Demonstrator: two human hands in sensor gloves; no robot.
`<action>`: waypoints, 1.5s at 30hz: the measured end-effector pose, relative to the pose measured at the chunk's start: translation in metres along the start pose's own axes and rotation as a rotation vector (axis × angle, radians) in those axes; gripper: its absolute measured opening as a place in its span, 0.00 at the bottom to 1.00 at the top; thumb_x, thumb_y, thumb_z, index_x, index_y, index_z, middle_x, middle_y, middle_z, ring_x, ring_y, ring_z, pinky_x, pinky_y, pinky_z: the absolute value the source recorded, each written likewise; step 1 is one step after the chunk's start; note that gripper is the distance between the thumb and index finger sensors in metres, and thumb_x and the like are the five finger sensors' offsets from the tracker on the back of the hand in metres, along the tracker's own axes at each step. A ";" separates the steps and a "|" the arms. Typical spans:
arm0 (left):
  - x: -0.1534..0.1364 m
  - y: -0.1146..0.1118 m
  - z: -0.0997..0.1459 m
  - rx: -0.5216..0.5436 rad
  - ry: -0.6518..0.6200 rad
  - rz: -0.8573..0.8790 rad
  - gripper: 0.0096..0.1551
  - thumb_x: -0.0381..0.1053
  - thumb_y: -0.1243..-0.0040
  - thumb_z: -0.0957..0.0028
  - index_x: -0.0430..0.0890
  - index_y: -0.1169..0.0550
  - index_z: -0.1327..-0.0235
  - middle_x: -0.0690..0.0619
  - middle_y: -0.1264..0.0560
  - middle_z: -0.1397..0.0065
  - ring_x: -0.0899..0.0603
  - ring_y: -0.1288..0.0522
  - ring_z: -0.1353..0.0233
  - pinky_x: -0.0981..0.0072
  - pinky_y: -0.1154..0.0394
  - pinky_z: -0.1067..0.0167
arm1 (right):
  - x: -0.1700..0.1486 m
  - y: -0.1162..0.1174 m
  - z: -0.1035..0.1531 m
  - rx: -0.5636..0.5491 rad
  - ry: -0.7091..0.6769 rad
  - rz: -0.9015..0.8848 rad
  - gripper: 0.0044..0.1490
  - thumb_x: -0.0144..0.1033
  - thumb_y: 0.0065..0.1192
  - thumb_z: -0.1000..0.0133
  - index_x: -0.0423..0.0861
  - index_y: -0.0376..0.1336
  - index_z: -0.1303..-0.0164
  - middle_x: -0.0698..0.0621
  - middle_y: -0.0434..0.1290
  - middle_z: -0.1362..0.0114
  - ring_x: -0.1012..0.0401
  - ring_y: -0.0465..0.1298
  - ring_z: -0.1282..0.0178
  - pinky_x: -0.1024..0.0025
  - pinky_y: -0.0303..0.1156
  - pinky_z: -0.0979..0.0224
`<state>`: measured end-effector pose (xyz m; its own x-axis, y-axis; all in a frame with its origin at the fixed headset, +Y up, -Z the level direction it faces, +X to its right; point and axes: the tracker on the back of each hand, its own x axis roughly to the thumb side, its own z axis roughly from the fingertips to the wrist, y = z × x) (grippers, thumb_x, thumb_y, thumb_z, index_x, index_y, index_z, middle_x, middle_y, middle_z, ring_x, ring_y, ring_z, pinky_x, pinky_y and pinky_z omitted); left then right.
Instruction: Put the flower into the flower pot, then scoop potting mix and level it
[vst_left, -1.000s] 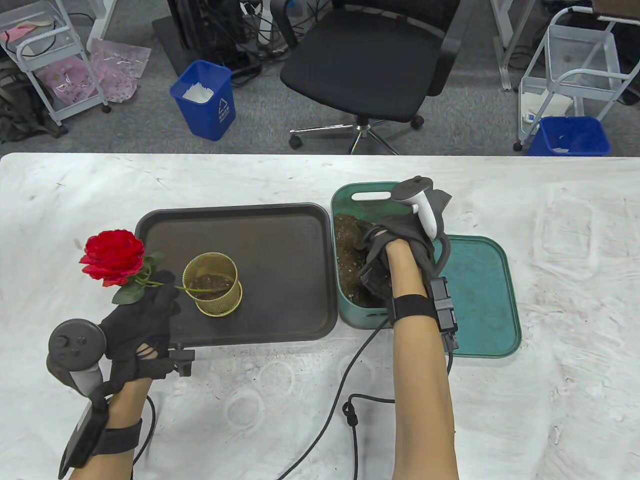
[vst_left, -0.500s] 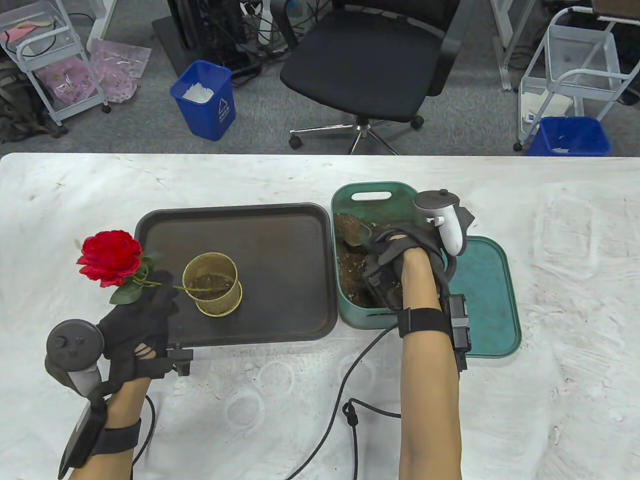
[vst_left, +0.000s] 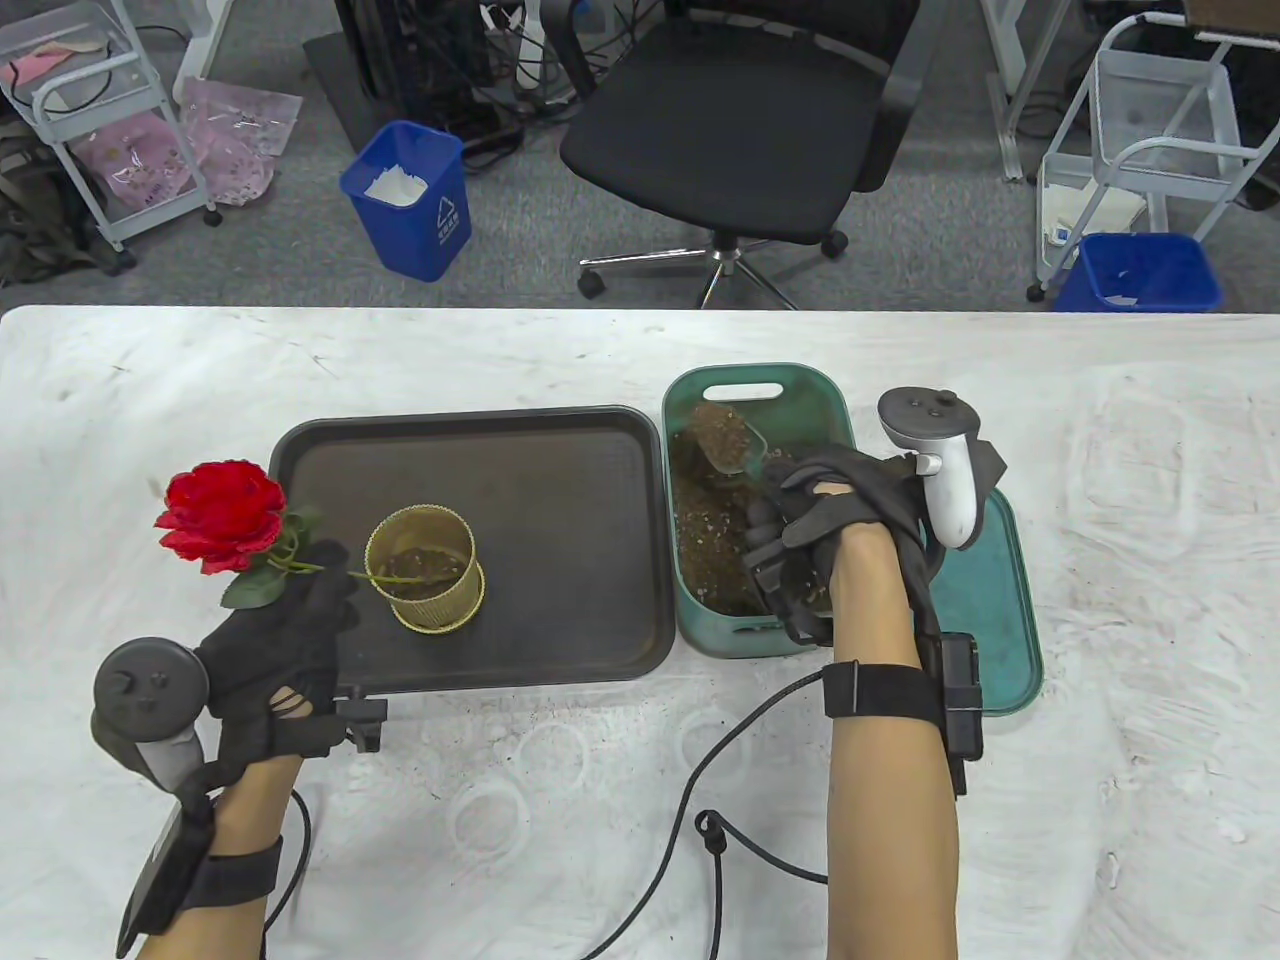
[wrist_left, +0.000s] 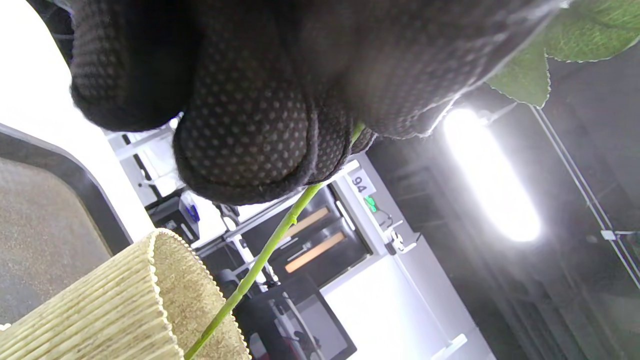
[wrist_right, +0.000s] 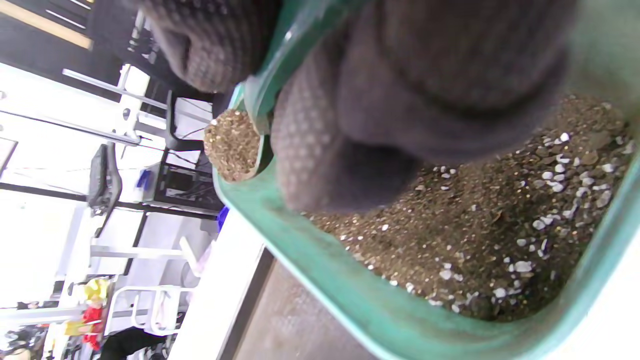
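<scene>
A red rose (vst_left: 220, 512) leans out left of the gold ribbed pot (vst_left: 424, 568), its green stem (wrist_left: 260, 260) running down into the pot (wrist_left: 125, 310). My left hand (vst_left: 285, 640) pinches that stem just left of the pot. The pot stands on a dark tray (vst_left: 560, 480) and holds a little soil. My right hand (vst_left: 830, 510) grips the handle of a green scoop (vst_left: 725, 440), which is heaped with potting mix (wrist_right: 232, 145) and raised over the green bin (vst_left: 830, 400). Potting mix (wrist_right: 475, 235) fills the bin's bottom.
The bin's green lid (vst_left: 985, 600) lies flat to its right, partly under my right forearm. A black cable (vst_left: 700, 760) loops over the white table (vst_left: 1150, 450) in front. An office chair (vst_left: 740, 130) and blue bins (vst_left: 410, 200) stand beyond the far edge.
My right hand drew back to the right and lifted the scoop out of the soil with a heap of mix on it. The left hand and rose stayed still.
</scene>
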<state>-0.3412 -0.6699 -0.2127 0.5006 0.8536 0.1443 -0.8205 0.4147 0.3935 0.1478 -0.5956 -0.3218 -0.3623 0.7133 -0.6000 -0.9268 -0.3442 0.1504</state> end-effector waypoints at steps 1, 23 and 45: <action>0.000 0.000 0.000 -0.001 0.001 0.002 0.23 0.56 0.28 0.56 0.48 0.13 0.50 0.51 0.13 0.50 0.48 0.09 0.64 0.58 0.13 0.58 | 0.003 0.002 0.005 0.010 -0.017 0.014 0.33 0.38 0.58 0.52 0.34 0.63 0.40 0.40 0.81 0.50 0.52 0.87 0.69 0.66 0.86 0.71; 0.002 -0.001 0.001 -0.002 -0.005 -0.002 0.23 0.56 0.28 0.56 0.48 0.13 0.50 0.51 0.13 0.50 0.48 0.09 0.64 0.58 0.13 0.58 | 0.036 0.196 0.000 0.318 -0.175 0.345 0.33 0.39 0.60 0.51 0.34 0.63 0.40 0.39 0.81 0.50 0.52 0.87 0.69 0.66 0.86 0.71; 0.002 0.000 0.000 0.004 0.000 -0.005 0.23 0.56 0.28 0.55 0.48 0.13 0.50 0.51 0.13 0.50 0.48 0.09 0.64 0.58 0.13 0.58 | 0.068 0.247 0.073 -0.245 -0.635 1.068 0.34 0.40 0.68 0.53 0.37 0.65 0.40 0.40 0.82 0.50 0.51 0.87 0.69 0.64 0.85 0.70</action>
<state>-0.3404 -0.6685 -0.2121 0.5050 0.8514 0.1418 -0.8167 0.4181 0.3978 -0.1126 -0.5874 -0.2680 -0.9627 0.1549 0.2218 -0.1267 -0.9826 0.1361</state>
